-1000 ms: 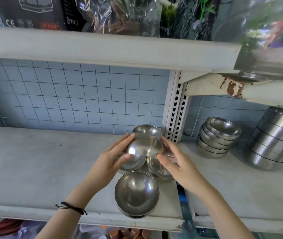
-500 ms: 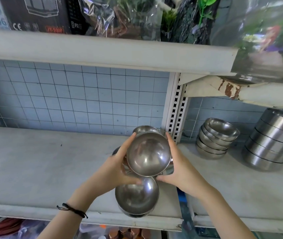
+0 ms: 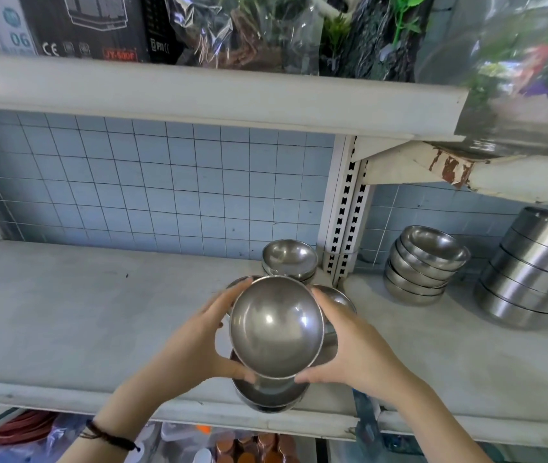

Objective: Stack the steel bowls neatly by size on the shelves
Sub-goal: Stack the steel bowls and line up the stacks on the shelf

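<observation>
1. Far left is mostly bare grey shelf (image 3: 82,312) with a blue tiled wall (image 3: 132,182) behind it. On the upper shelf (image 3: 199,91) there's a black box (image 3: 85,25) and some plastic-wrapped greenery (image 3: 249,28).
2. The left hand (image 3: 199,339), with a black cord bracelet (image 3: 112,437) on the wrist, comes up from below. Its grip is wrapped round the left side of the held bowl (image 3: 276,325), fingers over the far rim and thumb at the near rim.
3. The held bowl is a small round steel one, up in the air over the front of the shelf and tipped so you look straight into it.
4. Right under it, at the shelf's front edge, a front bowl (image 3: 269,394) stands upright, mostly hidden. Can't tell if the two touch.
5. Further back sits a back stack (image 3: 289,259) of small bowls, just beside the slotted post (image 3: 346,212).
6. The right hand (image 3: 356,355) mirrors the left, its grip curled round the bowl's right side. Another small bowl (image 3: 336,297) peeks out behind its fingers.
7. Past the post, in the next bay, there's a leaning stack of wider bowls (image 3: 423,265). Beside that, at the far right, is a taller tilted stack of deep bowls (image 3: 533,272), cut off by the edge.
</observation>
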`<action>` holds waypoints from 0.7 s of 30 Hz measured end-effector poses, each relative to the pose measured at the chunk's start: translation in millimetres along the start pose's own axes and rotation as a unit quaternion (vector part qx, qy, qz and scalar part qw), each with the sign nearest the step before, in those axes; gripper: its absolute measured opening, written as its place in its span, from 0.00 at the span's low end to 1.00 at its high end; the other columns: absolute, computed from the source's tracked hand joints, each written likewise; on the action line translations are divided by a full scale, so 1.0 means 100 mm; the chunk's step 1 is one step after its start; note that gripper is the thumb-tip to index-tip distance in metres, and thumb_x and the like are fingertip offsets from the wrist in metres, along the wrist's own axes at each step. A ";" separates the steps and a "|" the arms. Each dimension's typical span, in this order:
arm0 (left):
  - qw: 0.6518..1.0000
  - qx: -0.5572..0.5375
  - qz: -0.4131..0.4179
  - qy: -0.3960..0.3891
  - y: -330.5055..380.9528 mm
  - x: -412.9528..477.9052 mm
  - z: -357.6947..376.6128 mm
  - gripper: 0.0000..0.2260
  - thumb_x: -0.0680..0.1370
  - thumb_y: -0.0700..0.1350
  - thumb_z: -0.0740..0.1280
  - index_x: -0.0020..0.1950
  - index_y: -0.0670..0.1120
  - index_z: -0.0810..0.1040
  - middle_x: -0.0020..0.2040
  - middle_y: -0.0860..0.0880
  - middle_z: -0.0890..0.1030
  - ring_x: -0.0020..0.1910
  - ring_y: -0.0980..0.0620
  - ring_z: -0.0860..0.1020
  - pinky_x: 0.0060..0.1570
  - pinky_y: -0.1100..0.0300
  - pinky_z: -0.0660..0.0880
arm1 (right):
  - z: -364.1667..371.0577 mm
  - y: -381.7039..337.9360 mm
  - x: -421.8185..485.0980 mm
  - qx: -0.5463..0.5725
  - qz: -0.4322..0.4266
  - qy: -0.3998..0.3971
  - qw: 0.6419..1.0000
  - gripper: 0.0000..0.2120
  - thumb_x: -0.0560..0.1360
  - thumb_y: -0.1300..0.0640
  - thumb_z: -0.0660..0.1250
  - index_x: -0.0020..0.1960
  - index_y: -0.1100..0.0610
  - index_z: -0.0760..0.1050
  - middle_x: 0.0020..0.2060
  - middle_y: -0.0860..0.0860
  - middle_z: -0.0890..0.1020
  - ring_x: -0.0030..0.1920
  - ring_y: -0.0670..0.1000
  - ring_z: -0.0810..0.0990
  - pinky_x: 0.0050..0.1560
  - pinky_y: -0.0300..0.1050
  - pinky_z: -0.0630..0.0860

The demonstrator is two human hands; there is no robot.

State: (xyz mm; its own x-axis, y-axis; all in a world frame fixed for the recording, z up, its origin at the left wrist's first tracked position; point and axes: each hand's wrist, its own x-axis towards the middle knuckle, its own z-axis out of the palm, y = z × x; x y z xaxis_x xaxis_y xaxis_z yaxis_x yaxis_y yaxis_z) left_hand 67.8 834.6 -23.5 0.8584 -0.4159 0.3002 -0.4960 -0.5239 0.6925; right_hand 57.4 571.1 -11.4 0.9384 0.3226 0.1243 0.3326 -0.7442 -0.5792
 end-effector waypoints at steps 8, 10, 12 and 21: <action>0.998 -0.031 -0.051 -0.029 -0.13 -0.19 0.11 0.50 0.52 0.72 0.76 0.69 0.76 0.53 0.68 0.69 0.63 0.67 0.71 0.62 0.67 0.68 0.62 | 0.18 0.06 -0.07 0.061 -0.017 -0.048 0.997 0.56 0.55 0.33 0.80 0.74 0.28 0.51 0.71 0.26 0.62 0.72 0.31 0.61 0.72 0.40 0.65; 0.996 -0.048 -0.067 -0.037 -0.18 -0.21 0.14 0.51 0.52 0.72 0.76 0.71 0.72 0.56 0.68 0.69 0.63 0.66 0.72 0.62 0.67 0.66 0.62 | 0.22 0.09 -0.08 0.081 -0.019 -0.048 0.995 0.53 0.56 0.35 0.81 0.72 0.25 0.51 0.70 0.24 0.61 0.72 0.30 0.59 0.72 0.36 0.63; 0.994 -0.061 -0.084 -0.039 -0.23 -0.22 0.18 0.52 0.51 0.73 0.74 0.71 0.68 0.56 0.68 0.68 0.64 0.66 0.73 0.62 0.65 0.70 0.62 | 0.26 0.10 -0.10 0.093 -0.020 -0.050 0.994 0.49 0.58 0.37 0.81 0.64 0.17 0.50 0.68 0.20 0.58 0.70 0.26 0.55 0.67 0.28 0.59; 0.987 -0.103 -0.106 -0.056 -0.38 -0.22 0.31 0.52 0.54 0.70 0.77 0.73 0.63 0.56 0.68 0.63 0.68 0.65 0.65 0.69 0.61 0.71 0.67 | 0.41 0.23 -0.09 0.089 0.017 -0.057 0.994 0.50 0.58 0.31 0.77 0.71 0.25 0.50 0.78 0.34 0.48 0.76 0.34 0.43 0.78 0.47 0.52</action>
State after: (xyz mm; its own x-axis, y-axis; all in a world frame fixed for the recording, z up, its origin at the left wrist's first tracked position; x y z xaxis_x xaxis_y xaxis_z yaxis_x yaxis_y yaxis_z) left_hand 63.9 840.6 -76.9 0.9144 -0.3989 0.0687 -0.2603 -0.4497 0.8544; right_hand 53.0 575.1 -58.8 0.9284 0.3713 0.0154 0.2691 -0.6432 -0.7168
